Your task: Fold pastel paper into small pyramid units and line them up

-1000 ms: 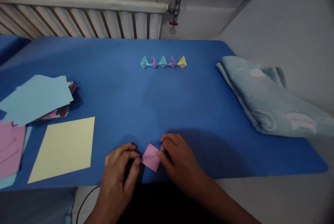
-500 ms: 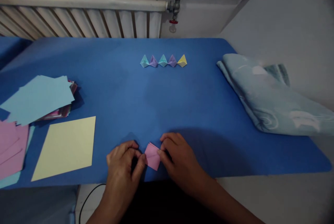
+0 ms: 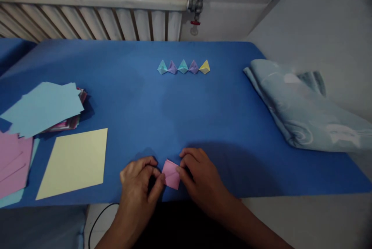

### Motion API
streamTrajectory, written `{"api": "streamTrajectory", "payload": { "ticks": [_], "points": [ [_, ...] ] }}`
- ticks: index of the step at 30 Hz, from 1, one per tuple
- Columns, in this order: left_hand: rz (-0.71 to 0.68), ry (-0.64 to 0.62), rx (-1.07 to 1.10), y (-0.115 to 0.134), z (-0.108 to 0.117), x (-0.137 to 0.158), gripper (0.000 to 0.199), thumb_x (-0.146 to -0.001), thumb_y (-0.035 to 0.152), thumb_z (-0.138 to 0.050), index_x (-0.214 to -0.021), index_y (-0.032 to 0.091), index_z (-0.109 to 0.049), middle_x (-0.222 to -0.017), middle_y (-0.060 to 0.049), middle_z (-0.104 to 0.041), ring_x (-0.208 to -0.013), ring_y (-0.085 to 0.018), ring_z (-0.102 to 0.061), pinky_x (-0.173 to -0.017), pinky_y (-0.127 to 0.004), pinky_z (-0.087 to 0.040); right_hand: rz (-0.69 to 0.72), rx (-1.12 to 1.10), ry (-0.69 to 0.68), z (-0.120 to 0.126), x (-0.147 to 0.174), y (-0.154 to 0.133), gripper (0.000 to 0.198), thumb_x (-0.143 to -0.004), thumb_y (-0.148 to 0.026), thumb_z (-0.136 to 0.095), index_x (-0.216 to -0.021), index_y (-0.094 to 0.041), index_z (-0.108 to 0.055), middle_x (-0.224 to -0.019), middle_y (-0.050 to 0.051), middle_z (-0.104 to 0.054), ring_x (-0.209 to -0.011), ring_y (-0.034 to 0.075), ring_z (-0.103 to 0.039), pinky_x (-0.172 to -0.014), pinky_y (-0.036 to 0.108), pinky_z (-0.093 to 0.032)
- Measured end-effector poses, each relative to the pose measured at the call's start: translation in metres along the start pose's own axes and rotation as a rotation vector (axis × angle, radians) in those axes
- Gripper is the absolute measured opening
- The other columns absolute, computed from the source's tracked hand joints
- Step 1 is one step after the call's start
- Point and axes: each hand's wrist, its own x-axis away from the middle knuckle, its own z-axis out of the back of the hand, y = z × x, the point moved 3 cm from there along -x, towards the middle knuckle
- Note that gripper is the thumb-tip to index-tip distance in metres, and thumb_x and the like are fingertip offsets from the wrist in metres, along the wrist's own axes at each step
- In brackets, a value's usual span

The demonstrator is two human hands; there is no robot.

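One small piece of pink paper [image 3: 171,174] is between your two hands, at the near edge of the counter, folded down to a compact diamond with a crease line running across its face. Your left hand [image 3: 139,183] is narrow, thumb and forefinger closed on the left corner. Your right hand [image 3: 200,175] is narrow too, its thumb on the right corner with the fingers curled in beside it; how much of the paper lies under those fingers you can't tell from here.

By the look of it, this piece is partway folded: it lies fairly flat, while the five folded paper shapes [image 3: 183,67] further back stand up with pointed tops. Those five, two light blue, two purple and one yellow, sit in a row, corner to corner, and look finished.

To your left, a yellow sheet [image 3: 74,163] lies flat and unfolded. Beyond it are a stack of light blue sheets [image 3: 46,107] and, at the picture's edge, some pink sheets [image 3: 13,167], all apparently unworked.

Out to your right, a folded blanket [image 3: 305,105] rests on the blue counter [image 3: 130,102], and behind the far edge you have a radiator [image 3: 90,20].
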Motion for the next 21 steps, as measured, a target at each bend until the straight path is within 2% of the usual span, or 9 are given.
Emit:
{"api": "streamTrajectory", "payload": {
  "ticks": [10, 17, 21],
  "points": [
    [-0.033, -0.019, 0.003, 0.000, 0.002, 0.002, 0.014, -0.086, 0.027, -0.051, -0.076, 0.022, -0.060, -0.099, -0.004, -0.063, -0.094, -0.025, -0.054, -0.083, -0.044, -0.034, -0.030, -0.013, -0.011, 0.001, -0.002, 0.003, 0.015, -0.079, -0.006, -0.052, -0.071, -0.019, -0.051, -0.086, 0.005, -0.059, -0.083, 0.019, -0.053, -0.073, 0.033, -0.044],
    [-0.023, -0.021, 0.001, 0.001, 0.001, 0.001, 0.013, -0.086, 0.025, -0.052, -0.075, 0.022, -0.060, -0.098, -0.004, -0.063, -0.094, -0.025, -0.054, -0.082, -0.045, -0.035, -0.039, -0.072, -0.097, 0.004, -0.007, 0.009, 0.017, -0.079, -0.004, -0.053, -0.071, -0.019, -0.049, -0.082, 0.002, -0.055, -0.081, 0.016, -0.050, -0.072, 0.030, -0.041],
    [-0.099, -0.004, -0.055, -0.005, -0.001, 0.001, 0.011, -0.086, 0.026, -0.053, -0.090, 0.026, -0.063, -0.098, -0.004, -0.063, -0.090, -0.023, -0.055, -0.078, -0.041, -0.037, -0.031, -0.056, -0.122, 0.005, -0.010, 0.008, 0.020, -0.078, 0.000, -0.051, -0.070, -0.018, -0.048, -0.079, 0.000, -0.051, -0.077, 0.014, -0.047, -0.070, 0.027, -0.039]
  ]
}}
